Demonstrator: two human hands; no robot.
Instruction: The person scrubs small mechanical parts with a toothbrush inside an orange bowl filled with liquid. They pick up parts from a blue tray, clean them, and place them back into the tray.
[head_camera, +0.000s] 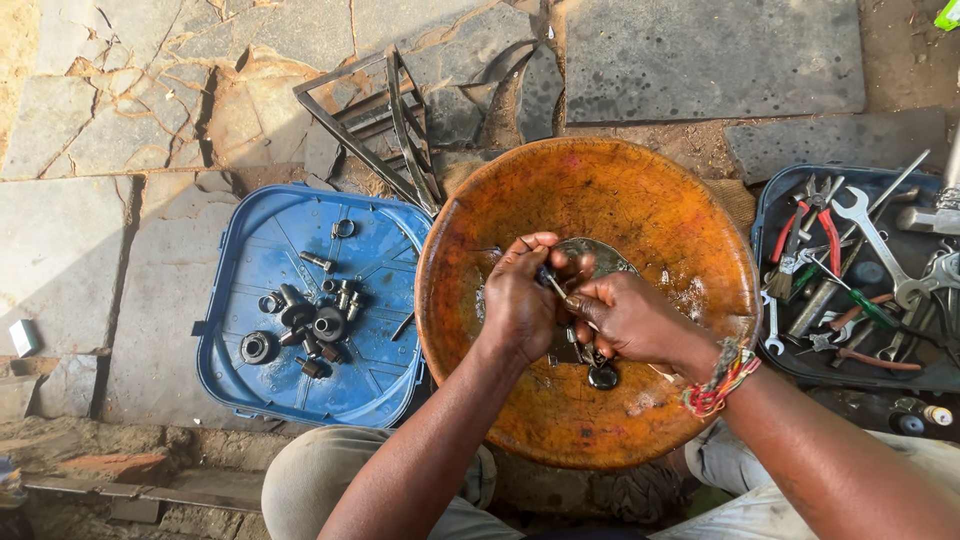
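Observation:
Both my hands meet over the middle of a large rusty orange metal basin (640, 200) that holds a little dark liquid. My left hand (520, 300) pinches a small thin metal part (551, 281) between thumb and fingers. Closed around the same small part from the right side is my right hand (625, 318); its wrist wears a colourful beaded bracelet (718, 385). Several dark metal pieces (600, 374) lie in the liquid just below my hands. My fingers hide most of the held part.
A blue plastic lid (370, 390) on the left carries several bolts, nuts and bearings (310, 325). On the right, a dark tray (770, 215) holds spanners, pliers and other tools (860, 270). A metal frame (385, 125) lies on the cracked stone paving behind.

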